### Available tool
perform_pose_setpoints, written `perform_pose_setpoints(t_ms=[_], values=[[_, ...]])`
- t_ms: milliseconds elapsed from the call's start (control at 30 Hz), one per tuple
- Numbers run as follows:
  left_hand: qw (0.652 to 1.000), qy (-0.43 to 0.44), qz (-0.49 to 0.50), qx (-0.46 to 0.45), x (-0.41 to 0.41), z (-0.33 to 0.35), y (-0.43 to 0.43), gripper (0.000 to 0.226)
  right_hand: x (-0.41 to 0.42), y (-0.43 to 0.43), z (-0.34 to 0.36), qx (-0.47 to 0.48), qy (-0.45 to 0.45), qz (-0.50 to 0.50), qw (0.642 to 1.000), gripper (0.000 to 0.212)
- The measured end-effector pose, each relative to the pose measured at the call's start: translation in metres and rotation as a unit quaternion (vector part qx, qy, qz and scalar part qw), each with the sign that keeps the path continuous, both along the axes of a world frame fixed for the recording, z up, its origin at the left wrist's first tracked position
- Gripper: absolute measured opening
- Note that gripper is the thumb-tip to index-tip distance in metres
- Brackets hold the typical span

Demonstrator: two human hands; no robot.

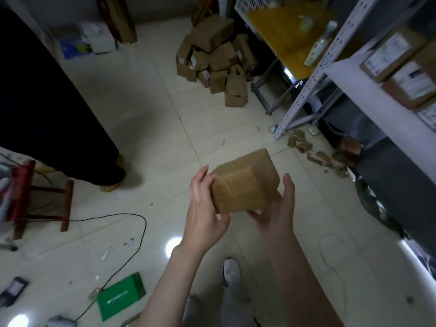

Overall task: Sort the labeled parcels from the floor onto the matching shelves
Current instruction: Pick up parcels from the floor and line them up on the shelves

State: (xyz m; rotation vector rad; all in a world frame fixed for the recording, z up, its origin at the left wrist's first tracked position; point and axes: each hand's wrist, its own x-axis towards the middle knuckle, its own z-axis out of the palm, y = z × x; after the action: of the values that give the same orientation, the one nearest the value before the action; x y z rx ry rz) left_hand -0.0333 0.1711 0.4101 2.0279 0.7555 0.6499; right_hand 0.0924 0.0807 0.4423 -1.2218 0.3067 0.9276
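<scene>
Leftmost, a red wooden stool (pixel 42 199) stands on the tiled floor (pixel 141 128), with another person's dark trouser leg (pixel 52 102) and sandalled foot just behind it. A black cable (pixel 139 234) loops across the tiles towards a green mailer (pixel 120 296) lying flat near the lower edge.

At centre, far back, the pile of parcels (pixel 212 57) lies heaped on the floor against the foot of the racking; several show white labels.

In the foreground your hands hold one brown cardboard parcel (pixel 245 185) clear of the floor, in front of you, tilted with a corner uppermost. No label shows on the faces turned to you. Your left hand (pixel 203 208) grips its left side, thumb along the upper left edge. Your right hand (pixel 276 208) cups it from below and from the right, fingers curled under the bottom edge and thumb raised beside the right face.

To the right, torn cardboard scraps (pixel 318 156) litter the floor by a perforated grey upright. Rightmost, the white shelf (pixel 368 95) carries shelved parcels (pixel 401 67) set side by side, labels up.
</scene>
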Motion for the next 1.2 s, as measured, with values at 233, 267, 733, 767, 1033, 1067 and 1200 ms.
perform_pose_setpoints(t_ms=[233, 267, 733, 767, 1033, 1067, 1200], values=[[0.989, 0.015, -0.027, 0.148, -0.027, 0.082, -0.045, 0.079, -0.048, -0.056, 0.079, 0.076, 0.016, -0.066, 0.995, 0.058], [0.990, 0.008, -0.033, 0.138, -0.030, 0.092, -0.052, 0.080, -0.054, -0.062, 0.084, 0.088, 0.020, -0.073, 0.993, 0.059], [0.874, -0.038, -0.044, -0.483, 0.048, 0.207, -0.093, 0.052, 0.013, -0.144, 0.165, 0.063, -0.162, -0.105, 0.979, 0.039], [0.837, -0.032, -0.052, -0.544, 0.059, 0.211, -0.098, 0.052, 0.022, -0.150, 0.172, 0.064, -0.192, -0.109, 0.973, 0.041], [0.659, 0.040, -0.219, -0.718, 0.144, 0.238, -0.150, 0.087, 0.103, -0.207, 0.226, 0.047, -0.313, -0.077, 0.945, 0.037], [0.644, 0.041, -0.240, -0.726, 0.155, 0.240, -0.156, 0.089, 0.113, -0.214, 0.231, 0.048, -0.324, -0.078, 0.942, 0.035], [0.608, 0.037, -0.309, -0.731, 0.199, 0.247, -0.180, 0.086, 0.145, -0.244, 0.246, 0.056, -0.333, -0.080, 0.938, 0.054]])
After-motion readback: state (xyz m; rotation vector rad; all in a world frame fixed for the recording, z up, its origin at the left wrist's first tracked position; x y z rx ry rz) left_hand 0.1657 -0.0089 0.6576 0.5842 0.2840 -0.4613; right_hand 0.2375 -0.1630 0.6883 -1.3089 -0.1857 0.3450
